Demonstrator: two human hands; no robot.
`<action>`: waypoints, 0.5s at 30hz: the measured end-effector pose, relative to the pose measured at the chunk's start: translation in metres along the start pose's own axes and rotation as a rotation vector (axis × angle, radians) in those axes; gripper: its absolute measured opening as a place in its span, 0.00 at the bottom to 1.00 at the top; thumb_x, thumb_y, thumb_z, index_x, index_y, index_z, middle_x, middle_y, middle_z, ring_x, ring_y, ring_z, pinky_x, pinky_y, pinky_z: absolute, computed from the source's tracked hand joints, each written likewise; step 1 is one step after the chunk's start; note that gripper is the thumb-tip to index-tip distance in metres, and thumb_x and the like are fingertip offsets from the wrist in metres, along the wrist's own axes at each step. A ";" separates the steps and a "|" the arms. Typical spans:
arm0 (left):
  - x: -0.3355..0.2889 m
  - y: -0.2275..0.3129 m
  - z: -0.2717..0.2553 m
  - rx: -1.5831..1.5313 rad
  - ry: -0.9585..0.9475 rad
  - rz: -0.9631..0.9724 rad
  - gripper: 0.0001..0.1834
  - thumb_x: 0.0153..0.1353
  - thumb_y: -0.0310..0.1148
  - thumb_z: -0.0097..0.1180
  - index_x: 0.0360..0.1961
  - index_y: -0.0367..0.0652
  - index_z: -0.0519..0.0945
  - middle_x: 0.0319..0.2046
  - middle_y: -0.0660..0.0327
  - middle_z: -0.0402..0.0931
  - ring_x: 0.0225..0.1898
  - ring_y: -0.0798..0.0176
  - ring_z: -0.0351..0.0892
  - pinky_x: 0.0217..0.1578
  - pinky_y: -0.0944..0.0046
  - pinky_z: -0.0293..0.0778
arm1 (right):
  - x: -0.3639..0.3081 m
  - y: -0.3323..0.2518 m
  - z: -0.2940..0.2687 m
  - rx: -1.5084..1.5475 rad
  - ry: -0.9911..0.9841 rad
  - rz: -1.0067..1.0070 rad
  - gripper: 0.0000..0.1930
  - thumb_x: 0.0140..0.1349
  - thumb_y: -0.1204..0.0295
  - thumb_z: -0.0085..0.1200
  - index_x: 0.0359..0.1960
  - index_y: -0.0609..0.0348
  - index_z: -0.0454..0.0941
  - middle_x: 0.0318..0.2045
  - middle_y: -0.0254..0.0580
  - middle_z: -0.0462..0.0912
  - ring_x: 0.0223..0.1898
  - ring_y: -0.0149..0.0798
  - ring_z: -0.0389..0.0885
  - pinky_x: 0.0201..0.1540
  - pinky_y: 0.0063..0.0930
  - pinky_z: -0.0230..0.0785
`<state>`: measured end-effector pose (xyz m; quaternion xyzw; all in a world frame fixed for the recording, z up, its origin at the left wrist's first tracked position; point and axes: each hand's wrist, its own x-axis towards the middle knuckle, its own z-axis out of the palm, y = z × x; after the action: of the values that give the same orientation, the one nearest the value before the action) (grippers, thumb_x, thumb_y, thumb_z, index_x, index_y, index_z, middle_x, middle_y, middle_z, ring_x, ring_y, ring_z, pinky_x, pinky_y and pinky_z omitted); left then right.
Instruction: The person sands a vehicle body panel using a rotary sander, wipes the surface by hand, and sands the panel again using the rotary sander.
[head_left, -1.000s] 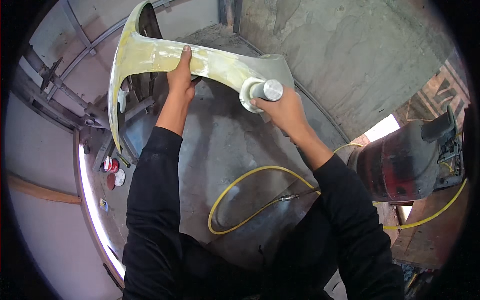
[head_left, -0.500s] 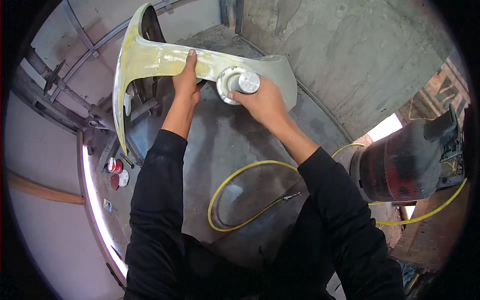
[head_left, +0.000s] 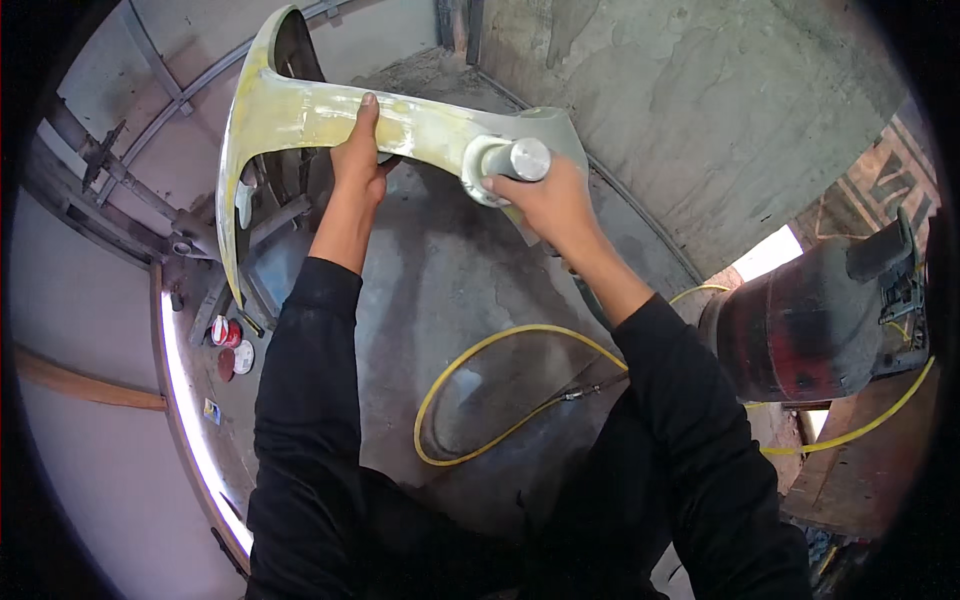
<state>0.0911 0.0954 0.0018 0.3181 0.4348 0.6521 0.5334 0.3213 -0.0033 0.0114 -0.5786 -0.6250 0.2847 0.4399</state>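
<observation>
A large curved panel, pale yellow-green and grey with white patches (head_left: 425, 125), stretches across the upper middle. My left hand (head_left: 358, 160) grips its near edge, thumb lying on the upper face and fingers hidden beneath. Over the panel's right part, my right hand (head_left: 555, 200) is closed around a round tool with a silver cylindrical top and a pale ring-shaped base (head_left: 524, 161). That base rests against the panel near its edge. What kind of tool it is I cannot make out.
A yellow hose (head_left: 430, 400) with a metal coupling loops on the concrete floor (head_left: 440, 280). A dark, reddish tank (head_left: 790, 325) stands at right. Small tins (head_left: 228, 330) and discs (head_left: 243, 357) lie at left, near a metal frame (head_left: 205, 235). Walls close in behind and left.
The round tool and my right hand have moved right along the panel. My left hand and the panel have shifted slightly left.
</observation>
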 end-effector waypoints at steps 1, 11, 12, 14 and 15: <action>-0.001 -0.001 -0.001 0.006 0.002 0.003 0.31 0.66 0.49 0.62 0.63 0.47 0.69 0.55 0.57 0.76 0.56 0.55 0.77 0.56 0.40 0.72 | 0.001 -0.005 0.008 0.031 0.014 -0.080 0.25 0.48 0.62 0.72 0.45 0.64 0.83 0.40 0.55 0.87 0.42 0.51 0.87 0.47 0.40 0.76; -0.004 -0.001 -0.002 -0.069 -0.019 0.001 0.33 0.63 0.46 0.66 0.63 0.44 0.70 0.55 0.59 0.76 0.54 0.56 0.77 0.55 0.40 0.72 | 0.000 -0.012 0.013 -0.028 0.013 -0.095 0.24 0.49 0.61 0.71 0.45 0.63 0.83 0.39 0.55 0.87 0.44 0.53 0.86 0.47 0.42 0.75; -0.003 0.000 -0.001 -0.058 -0.007 -0.010 0.32 0.63 0.46 0.66 0.63 0.44 0.70 0.54 0.59 0.76 0.54 0.56 0.78 0.55 0.40 0.72 | 0.000 -0.008 0.007 -0.020 0.006 -0.082 0.24 0.50 0.61 0.71 0.45 0.63 0.83 0.38 0.55 0.87 0.42 0.53 0.86 0.46 0.42 0.75; 0.000 0.001 -0.005 -0.036 0.016 -0.008 0.31 0.63 0.47 0.66 0.62 0.46 0.71 0.54 0.60 0.76 0.53 0.56 0.78 0.55 0.40 0.72 | -0.004 -0.005 -0.002 -0.036 -0.009 -0.004 0.24 0.49 0.61 0.71 0.45 0.63 0.84 0.38 0.54 0.87 0.42 0.52 0.87 0.46 0.41 0.75; 0.001 0.002 -0.007 -0.037 0.019 -0.010 0.31 0.63 0.47 0.66 0.62 0.46 0.71 0.54 0.60 0.76 0.53 0.56 0.78 0.55 0.40 0.72 | -0.006 -0.003 -0.006 -0.050 -0.023 0.074 0.24 0.49 0.61 0.71 0.44 0.63 0.84 0.37 0.54 0.87 0.41 0.52 0.87 0.46 0.41 0.75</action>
<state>0.0839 0.0951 0.0005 0.2998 0.4290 0.6605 0.5383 0.3246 -0.0107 0.0155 -0.6087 -0.6151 0.2917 0.4075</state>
